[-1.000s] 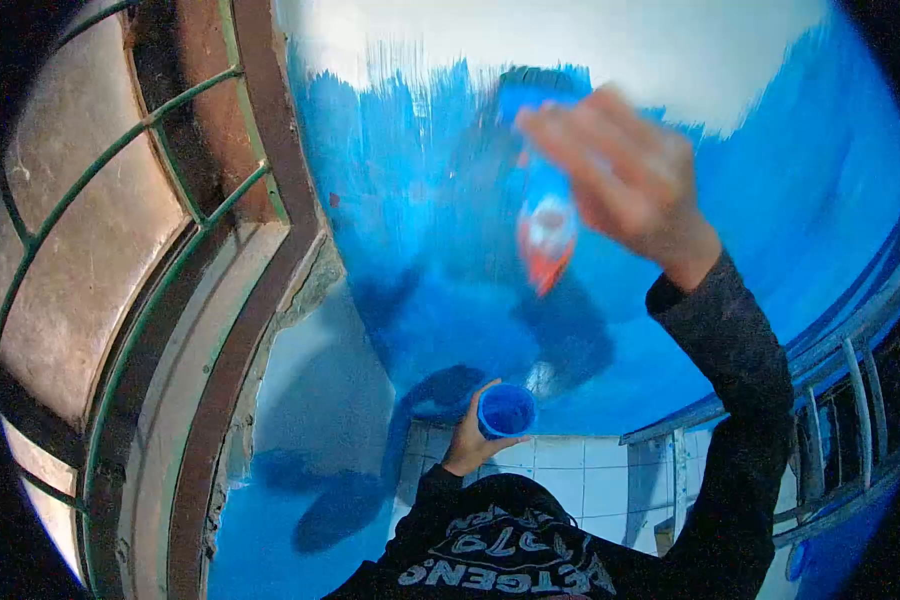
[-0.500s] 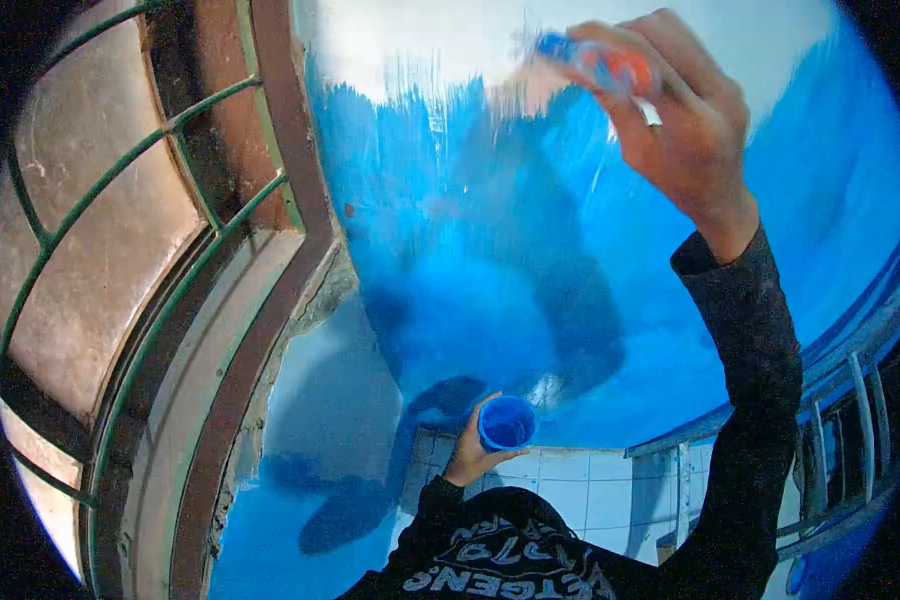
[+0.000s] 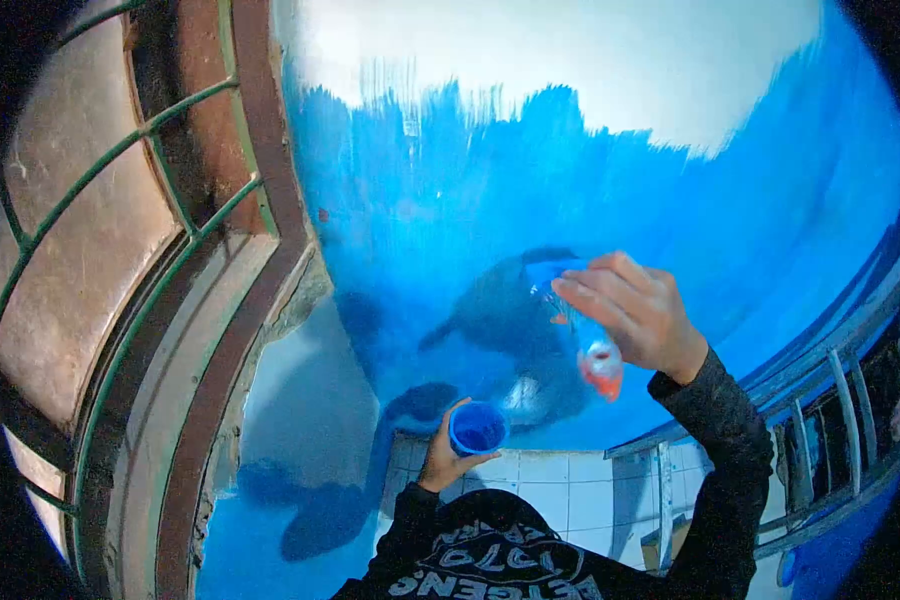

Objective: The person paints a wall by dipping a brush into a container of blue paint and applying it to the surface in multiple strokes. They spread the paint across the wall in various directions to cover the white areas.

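My left hand (image 3: 445, 452) is wrapped around a blue cup (image 3: 479, 430) held low in front of my chest. Dark blue paint shows inside it. Up and to the right, my right hand (image 3: 638, 312) grips a paintbrush (image 3: 598, 362) between thumb and fingers. Its bristle end is blue and points left, and its handle end, red and whitish, hangs below the hand, smeared by motion. Behind both hands stands a wall (image 3: 630, 215) coated in streaky wet-looking blue, with a ragged upper edge against a white area (image 3: 570, 60).
On the left is a window with green metal bars (image 3: 100, 170) and a brown frame (image 3: 255, 150). A grey unpainted patch (image 3: 305, 400) lies beside it. A wooden ladder (image 3: 805, 450) leans at the lower right, over white tiles (image 3: 545, 490).
My right hand has come down from the white edge with the brush, nearer the cup. More blue now covers the wall where the brush was. My left hand still holds the cup.
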A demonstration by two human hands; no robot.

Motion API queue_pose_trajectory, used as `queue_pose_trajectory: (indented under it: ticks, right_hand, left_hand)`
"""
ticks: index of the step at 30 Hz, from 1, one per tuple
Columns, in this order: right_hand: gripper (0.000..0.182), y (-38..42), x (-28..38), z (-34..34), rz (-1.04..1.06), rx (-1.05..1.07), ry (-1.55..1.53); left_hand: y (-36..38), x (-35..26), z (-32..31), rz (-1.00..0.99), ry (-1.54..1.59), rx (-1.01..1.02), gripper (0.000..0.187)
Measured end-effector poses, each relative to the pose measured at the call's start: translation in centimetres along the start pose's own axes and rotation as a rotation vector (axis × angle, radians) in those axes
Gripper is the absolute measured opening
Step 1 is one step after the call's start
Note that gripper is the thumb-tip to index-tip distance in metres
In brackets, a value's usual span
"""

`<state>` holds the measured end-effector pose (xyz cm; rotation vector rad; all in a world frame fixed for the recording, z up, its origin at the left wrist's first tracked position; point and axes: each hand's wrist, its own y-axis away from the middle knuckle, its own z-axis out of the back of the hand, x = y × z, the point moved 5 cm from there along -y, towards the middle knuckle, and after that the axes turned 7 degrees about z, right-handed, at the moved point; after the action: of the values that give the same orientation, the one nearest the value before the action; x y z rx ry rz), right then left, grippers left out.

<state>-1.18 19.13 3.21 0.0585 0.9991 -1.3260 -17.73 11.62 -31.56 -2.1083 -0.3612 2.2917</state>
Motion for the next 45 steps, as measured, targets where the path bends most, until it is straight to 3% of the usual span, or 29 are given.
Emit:
queue_pose_trajectory:
  ticks: [2,4,6,9,12,15,17,20,22,24,28,33,35,38,41,45]
  right_hand:
    - [0.033,-0.9,-2.3,0.8,-0.132,-0.010,-0.122]
    - [0.028,-1.5,-5.5,1.8,-0.130,-0.136,-0.138]
    - [0.047,-2.4,-8.5,3.8,-0.063,-0.299,0.104]
    - [0.044,-4.1,-10.0,7.6,0.040,-0.495,0.378]
    - [0.040,-3.2,-8.1,7.0,-0.017,-0.429,0.296]
    - [0.033,-0.5,-3.0,0.8,0.065,-0.132,0.400]
    - [0.032,2.2,0.8,-3.0,0.082,0.023,0.282]
    - [0.032,3.7,4.0,-4.7,0.125,0.068,0.186]
    - [0.039,3.6,3.1,-3.8,-0.062,0.007,-0.164]
    - [0.045,2.9,1.7,-2.9,-0.116,-0.037,-0.200]
    - [0.032,0.9,-3.9,-0.8,-0.245,-0.092,-0.166]
    - [0.026,-2.2,-10.7,4.5,-0.131,-0.371,0.115]
    - [0.026,-2.8,-10.6,7.0,0.012,-0.501,0.369]
    - [0.030,-2.8,-9.6,7.3,0.136,-0.545,0.467]
    - [0.033,-1.0,-7.9,3.8,0.128,-0.392,0.476]
    - [0.036,2.0,-1.9,-1.5,0.040,-0.070,0.399]
  left_hand:
    - [-0.1,-0.1,-0.7,0.013,0.058,0.041,0.105]
    - [-0.3,0.1,-1.0,0.023,0.103,0.084,0.105]
    - [-0.6,0.7,-1.7,0.008,0.016,0.102,0.106]
    - [-0.7,0.5,-2.5,0.014,0.020,0.110,0.106]
    - [-0.6,0.3,-2.9,0.058,0.050,0.119,0.106]
    - [-0.8,1.4,-3.0,0.084,0.078,0.107,0.106]
    - [-0.9,1.7,-3.0,0.079,0.118,0.103,0.106]
    - [-1.1,1.7,-2.6,0.064,0.037,0.098,0.106]
    - [-0.9,0.5,-2.7,0.033,0.054,0.104,0.106]
    - [-0.7,0.3,-2.7,0.065,0.020,0.127,0.105]
    - [-0.3,1.5,-3.4,0.049,0.017,0.157,0.105]
    - [0.0,0.2,-4.0,0.085,0.085,0.188,0.106]
    - [0.0,1.7,-3.9,0.054,0.055,0.167,0.106]
    - [-0.1,1.9,-3.5,0.033,0.036,0.133,0.107]
    - [-0.2,1.6,-3.3,0.122,0.132,0.139,0.109]
    - [-0.4,0.5,-2.7,0.041,-0.025,0.095,0.107]
